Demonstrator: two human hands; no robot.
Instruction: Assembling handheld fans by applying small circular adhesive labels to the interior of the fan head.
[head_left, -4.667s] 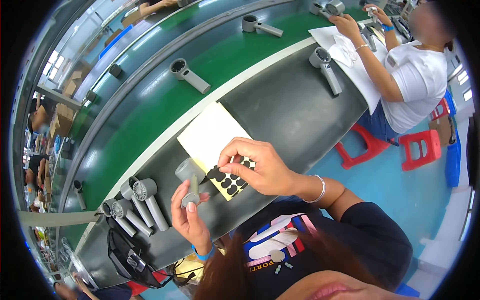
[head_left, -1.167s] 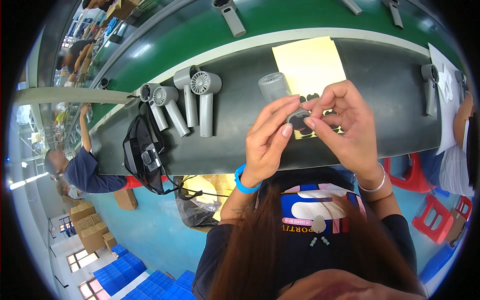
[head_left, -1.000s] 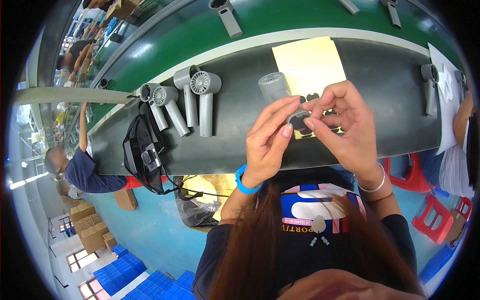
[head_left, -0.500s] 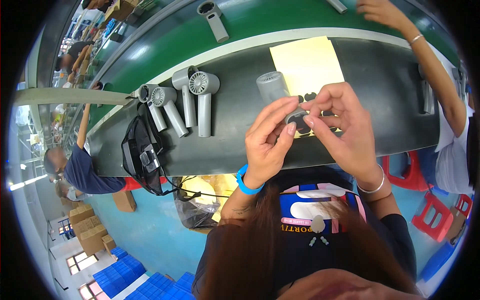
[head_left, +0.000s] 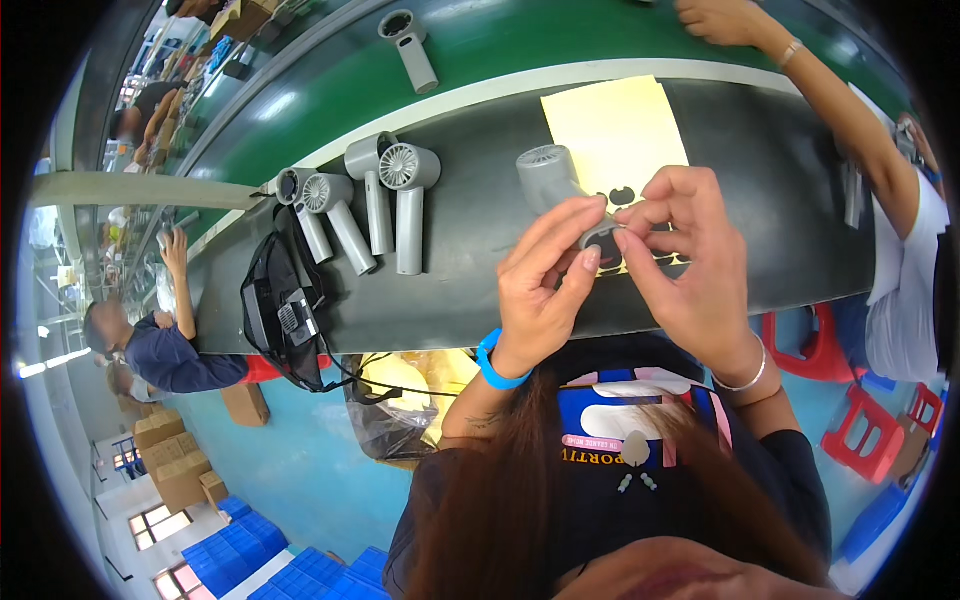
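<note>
One grey handheld fan (head_left: 556,184) is held above the dark worktop (head_left: 460,290), its round grille head toward ten o'clock and its handle running down toward four o'clock, so the long axis lies on that diagonal. The handle's lower end is hidden behind the fingertips. The left hand (head_left: 540,290) is curled, with thumb and forefinger pinched at the handle's end; the right hand (head_left: 695,270) is likewise curled, its fingertips closed on the same spot, and whether a small black sticker is caught between them cannot be made out. A yellow backing sheet (head_left: 615,130) with black stickers lies just behind the hands at twelve o'clock, partly covered by them. Four more grey fans (head_left: 385,205) are laid side by side at nine o'clock. A black bag (head_left: 280,310) hangs off the worktop's edge at eight o'clock. Another person's arm (head_left: 840,110) is stretched across at two o'clock, cut off by the rim.
</note>
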